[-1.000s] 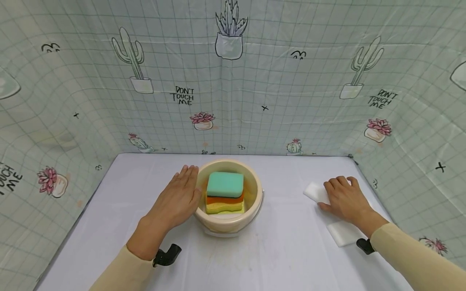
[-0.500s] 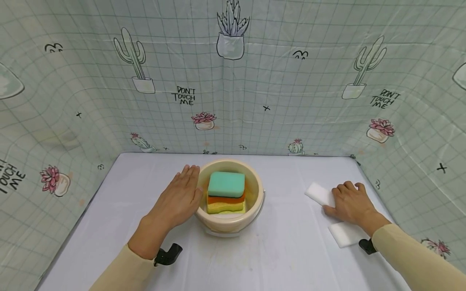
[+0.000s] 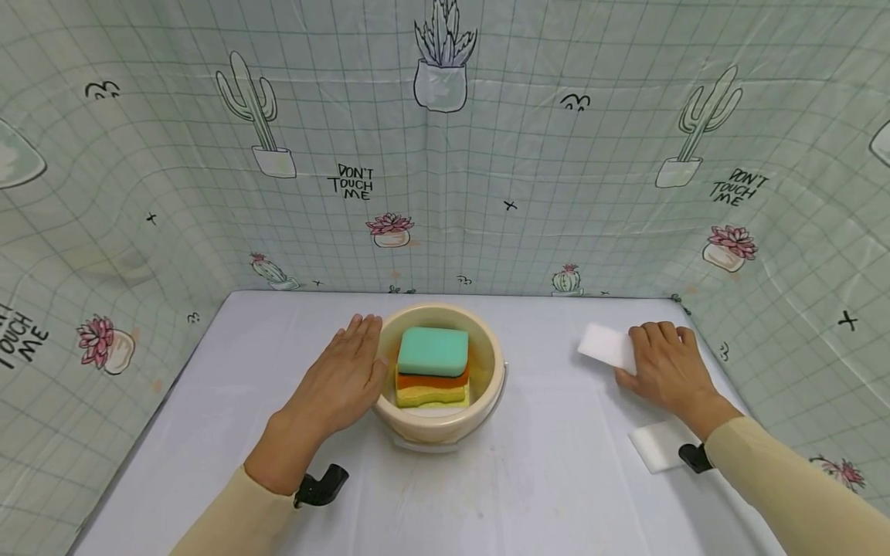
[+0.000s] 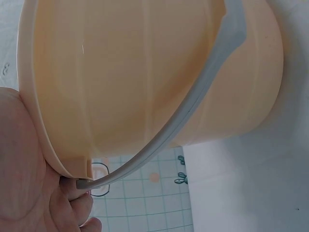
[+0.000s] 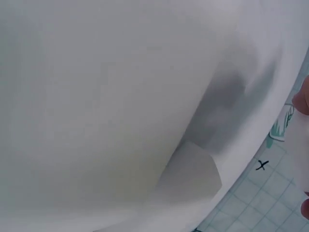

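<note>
My left hand [image 3: 334, 386] lies with straight fingers against the left rim of a cream bucket [image 3: 434, 428]. In the left wrist view, the fingers touch the rim close to where the grey bail handle [image 4: 166, 135] joins it. Stacked inside the bucket are a teal sponge [image 3: 433, 351], an orange one and a yellow one [image 3: 431, 395]. At the right, my right hand [image 3: 667, 371] pinches a white sponge [image 3: 605, 346], tilted up off the table. The right wrist view catches only bits of fingers at its edge, and much there is blurred.
A second white sponge [image 3: 657, 445] lies on the white tabletop [image 3: 528, 463] below my right wrist, partly covered by a black wrist strap [image 3: 695, 458]. Grid-printed cloth [image 3: 459, 170] with cactus drawings walls in the back and both sides.
My right hand has lifted the upper white sponge and shifted slightly away from me, showing more of the sponge lying below. The left hand and the bucket stay put.
</note>
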